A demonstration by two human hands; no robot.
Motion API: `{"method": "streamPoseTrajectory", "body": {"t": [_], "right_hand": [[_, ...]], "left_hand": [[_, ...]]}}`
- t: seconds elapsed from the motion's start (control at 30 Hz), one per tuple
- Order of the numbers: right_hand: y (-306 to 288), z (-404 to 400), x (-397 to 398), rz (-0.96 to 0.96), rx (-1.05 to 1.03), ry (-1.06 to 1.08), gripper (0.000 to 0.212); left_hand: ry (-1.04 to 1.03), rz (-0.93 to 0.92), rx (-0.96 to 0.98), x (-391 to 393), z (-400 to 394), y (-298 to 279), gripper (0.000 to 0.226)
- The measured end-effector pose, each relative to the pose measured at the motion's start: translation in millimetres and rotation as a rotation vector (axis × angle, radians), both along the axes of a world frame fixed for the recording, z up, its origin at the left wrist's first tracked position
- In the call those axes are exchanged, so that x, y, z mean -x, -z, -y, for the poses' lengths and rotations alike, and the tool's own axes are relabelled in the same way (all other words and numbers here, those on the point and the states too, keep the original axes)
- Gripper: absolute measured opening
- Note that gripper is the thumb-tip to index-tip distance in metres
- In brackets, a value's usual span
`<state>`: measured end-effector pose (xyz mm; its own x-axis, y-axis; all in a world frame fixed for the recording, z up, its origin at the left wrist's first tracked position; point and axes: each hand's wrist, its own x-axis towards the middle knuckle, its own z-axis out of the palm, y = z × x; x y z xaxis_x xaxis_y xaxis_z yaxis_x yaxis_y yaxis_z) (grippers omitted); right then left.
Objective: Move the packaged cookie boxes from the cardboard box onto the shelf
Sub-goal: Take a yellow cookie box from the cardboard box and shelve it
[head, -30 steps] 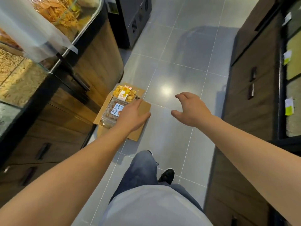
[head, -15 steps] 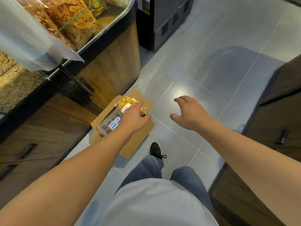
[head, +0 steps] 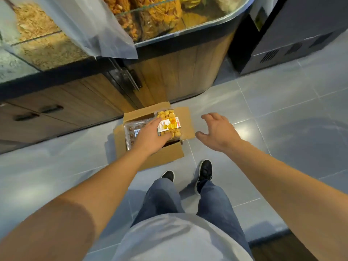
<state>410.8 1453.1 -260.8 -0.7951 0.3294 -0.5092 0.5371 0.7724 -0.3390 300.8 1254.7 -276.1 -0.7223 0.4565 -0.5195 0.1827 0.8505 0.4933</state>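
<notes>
where left hand [head: 150, 135] covers brown cookie box [head: 131, 131], label unreadable.

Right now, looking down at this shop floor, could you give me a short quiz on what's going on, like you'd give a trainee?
1. True or false: the cardboard box sits on the floor.
2. Which hand is on the yellow cookie pack: A) left hand, B) right hand, C) both?
3. Fill in: the right hand hovers ____, beside the box.

Key:
1. True; it lies by the wooden counter.
2. A. The left hand lies over the pack's near edge; whether it has a firm hold cannot be told.
3. Open, holding nothing.
</notes>
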Motion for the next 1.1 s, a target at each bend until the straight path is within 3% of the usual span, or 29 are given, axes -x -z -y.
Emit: {"method": "streamPoseTrajectory", "body": {"t": [0.27, 0.6, 0.73, 0.83, 0.93, 1.1], "right_hand": [[60, -18, 56, 0.106, 0.105, -0.253, 0.069], [204, 4, 104, 0.243, 0.24, -0.165, 0.068], [281, 3, 121, 0.223, 0.265, -0.091, 0.066], [343, -4, 133, 0.216, 0.285, -0.024, 0.067], [397, -9, 146, 0.189, 0.298, 0.034, 0.073], [454, -24, 186, 0.026, 0.229, -0.013, 0.086]], "left_hand": [[-0.473, 0.098, 0.032, -19, 20, 47, 0.065], [-0.937, 0.419, -0.114, -30, 11, 178, 0.06], [-1.126, 0.555, -0.213, -26, -7, 248, 0.023], [-1.333, 0.647, -0.304, -26, -25, 309, 0.042], [-1.416, 0.737, -0.352, -23, -38, 362, 0.053], [-1.589, 0.768, -0.421, -5, -57, 422, 0.043]]}}
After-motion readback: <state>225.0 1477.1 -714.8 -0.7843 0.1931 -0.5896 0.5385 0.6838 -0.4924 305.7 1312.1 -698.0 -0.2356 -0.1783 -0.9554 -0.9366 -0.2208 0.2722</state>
